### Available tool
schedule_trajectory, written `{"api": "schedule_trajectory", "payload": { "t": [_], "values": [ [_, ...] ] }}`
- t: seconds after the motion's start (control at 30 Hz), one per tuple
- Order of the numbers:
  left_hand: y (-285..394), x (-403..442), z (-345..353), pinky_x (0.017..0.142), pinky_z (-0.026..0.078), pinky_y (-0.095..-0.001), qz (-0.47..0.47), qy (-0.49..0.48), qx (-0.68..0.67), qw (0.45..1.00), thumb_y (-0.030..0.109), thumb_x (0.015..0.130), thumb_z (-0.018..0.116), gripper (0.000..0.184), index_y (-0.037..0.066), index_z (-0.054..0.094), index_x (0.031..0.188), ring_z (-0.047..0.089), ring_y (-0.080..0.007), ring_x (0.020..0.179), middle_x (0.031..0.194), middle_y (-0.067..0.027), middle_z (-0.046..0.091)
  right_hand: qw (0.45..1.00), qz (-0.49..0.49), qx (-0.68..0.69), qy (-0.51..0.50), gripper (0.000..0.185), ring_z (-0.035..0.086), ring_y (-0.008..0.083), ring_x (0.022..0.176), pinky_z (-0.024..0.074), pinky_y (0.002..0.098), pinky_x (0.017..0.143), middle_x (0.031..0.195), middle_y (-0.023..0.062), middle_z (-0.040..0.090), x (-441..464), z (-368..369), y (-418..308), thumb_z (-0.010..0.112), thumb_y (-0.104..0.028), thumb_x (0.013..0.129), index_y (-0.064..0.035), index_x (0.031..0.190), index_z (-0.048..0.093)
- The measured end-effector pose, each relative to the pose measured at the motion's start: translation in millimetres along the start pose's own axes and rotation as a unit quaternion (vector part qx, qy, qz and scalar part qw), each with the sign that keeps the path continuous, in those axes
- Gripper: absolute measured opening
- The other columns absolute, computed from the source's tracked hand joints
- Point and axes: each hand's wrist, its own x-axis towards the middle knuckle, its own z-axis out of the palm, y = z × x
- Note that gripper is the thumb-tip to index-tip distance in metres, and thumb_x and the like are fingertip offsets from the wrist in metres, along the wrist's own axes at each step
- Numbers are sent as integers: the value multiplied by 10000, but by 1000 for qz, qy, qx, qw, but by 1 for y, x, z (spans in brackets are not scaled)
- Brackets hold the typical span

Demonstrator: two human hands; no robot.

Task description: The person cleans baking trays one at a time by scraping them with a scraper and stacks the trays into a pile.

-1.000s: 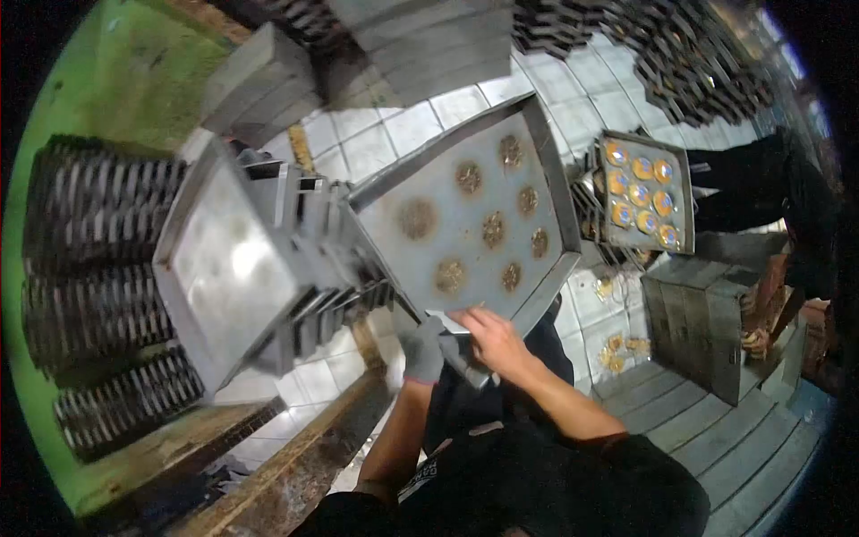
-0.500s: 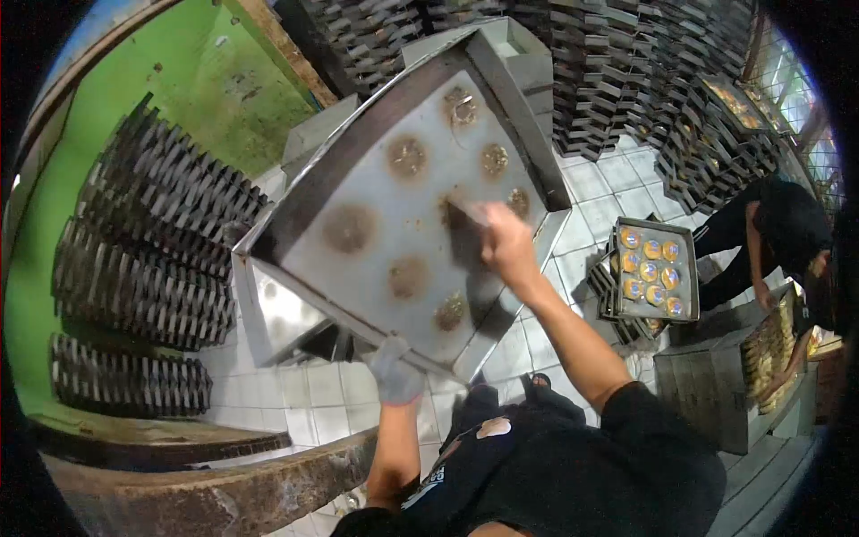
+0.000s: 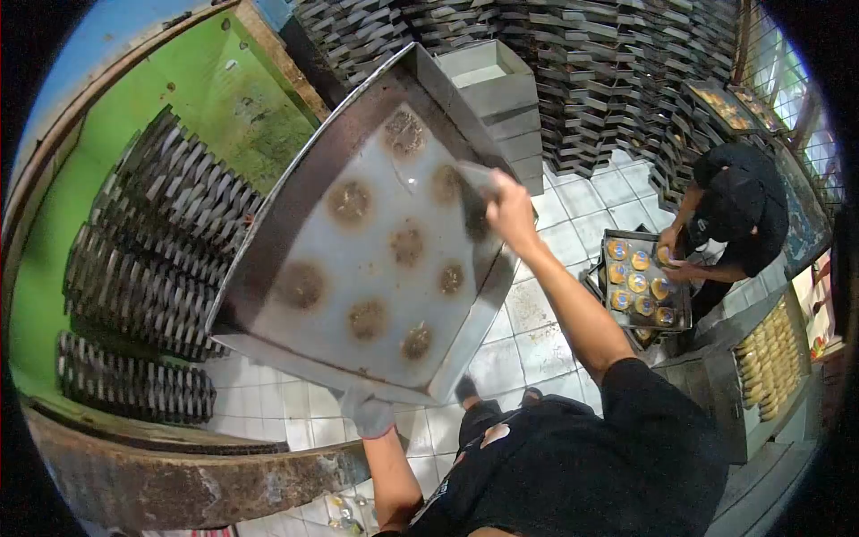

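Observation:
A large metal baking tray with raised sides is tilted up in front of me. Several brown round stains with crusty residue mark its pale inner surface. My left hand, in a light grey glove, grips its lower edge from below; the fingers are partly hidden by the rim. In my bare right hand is a flat scraper, blurred and held inside the tray near its right side. The fingers wrap round its end, beside a stain.
Stacks of dark trays line the green wall and the back. At right a co-worker handles round pastries on a tray. A deep box holds many pale pieces. A worn ledge runs at lower left.
The tray now appears lower and farther left. My right hand and the scraper have moved from mid-tray toward its right side. The co-worker has leaned in over the pastry tray.

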Motion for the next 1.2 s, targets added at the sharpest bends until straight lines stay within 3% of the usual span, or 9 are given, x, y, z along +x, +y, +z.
{"api": "schedule_trajectory", "payload": {
  "t": [0.27, 0.37, 0.47, 0.7, 0.73, 0.8, 0.97, 1.03, 1.2],
  "values": [
    [-24, 7, -60, 718, 484, -394, 396, -97, 376, 832, 161, 733, 585, 162, 65, 567, 603, 592, -202, 675, 645, -64, 574, 976, -218, -22, 5, 367, 695, 396, 1007, 582, 461, 856, 1075, 185, 706, 2, 1, -38, 612, 49, 794, -48, 1141, 684],
    [-16, -4, -60, 624, 465, -354, 372, -121, 357, 848, 195, 788, 598, 226, 51, 596, 614, 569, -193, 606, 642, -68, 588, 994, -96, -42, 44, 366, 673, 431, 948, 561, 509, 792, 1028, 210, 673, 60, -17, -51, 606, 60, 792, -55, 1138, 643],
    [-21, 9, -61, 565, 441, -328, 220, -71, 140, 963, 218, 820, 605, 276, 44, 585, 606, 564, -198, 590, 634, -76, 587, 970, -241, 19, -9, 384, 702, 410, 975, 584, 470, 874, 1102, 218, 700, 22, 1, -41, 589, 75, 798, -47, 1153, 669],
    [-20, 2, -62, 569, 429, -332, 471, -123, 382, 786, 166, 808, 634, 212, 51, 605, 633, 549, -186, 592, 624, -61, 568, 997, -70, 12, -11, 397, 669, 430, 1070, 585, 445, 867, 1192, 222, 683, 62, -9, -37, 605, 57, 797, -38, 1175, 683],
    [-19, -1, -54, 704, 471, -362, 293, -77, 225, 926, 77, 771, 623, 107, 26, 626, 677, 576, -219, 712, 761, -100, 600, 989, -136, 16, -57, 384, 676, 421, 1056, 589, 452, 855, 1160, 211, 692, 47, -5, -41, 597, 58, 804, -49, 1161, 690],
    [-22, 0, -51, 838, 514, -391, 94, -18, 47, 994, -12, 734, 612, 41, 1, 648, 720, 603, -252, 832, 899, -138, 632, 946, -316, 17, -75, 353, 690, 392, 1021, 600, 466, 841, 1067, 172, 706, -14, 17, -49, 586, 63, 802, -81, 1102, 707],
    [-26, 8, -57, 681, 445, -305, 70, -36, 111, 991, 133, 807, 627, 139, 44, 626, 701, 569, -175, 689, 704, -57, 603, 987, -93, 3, -133, 324, 694, 394, 1003, 603, 433, 874, 1072, 229, 694, 20, 7, -73, 648, 13, 789, 39, 1112, 661],
    [-17, 0, -33, 704, 457, -303, 44, -16, 99, 994, 123, 794, 638, 109, 40, 636, 724, 587, -180, 709, 730, -65, 620, 978, -203, 18, -51, 354, 697, 391, 961, 601, 433, 847, 1042, 201, 697, 10, 19, -67, 661, 12, 776, 6, 1130, 669],
    [-25, 7, -45, 704, 477, -314, 287, -114, 330, 892, 92, 814, 632, 85, 38, 650, 751, 594, -190, 721, 745, -69, 613, 962, -218, 15, -162, 381, 691, 389, 926, 583, 482, 774, 977, 142, 678, -16, 23, -90, 669, 10, 762, -101, 1126, 681]
  ]
}}
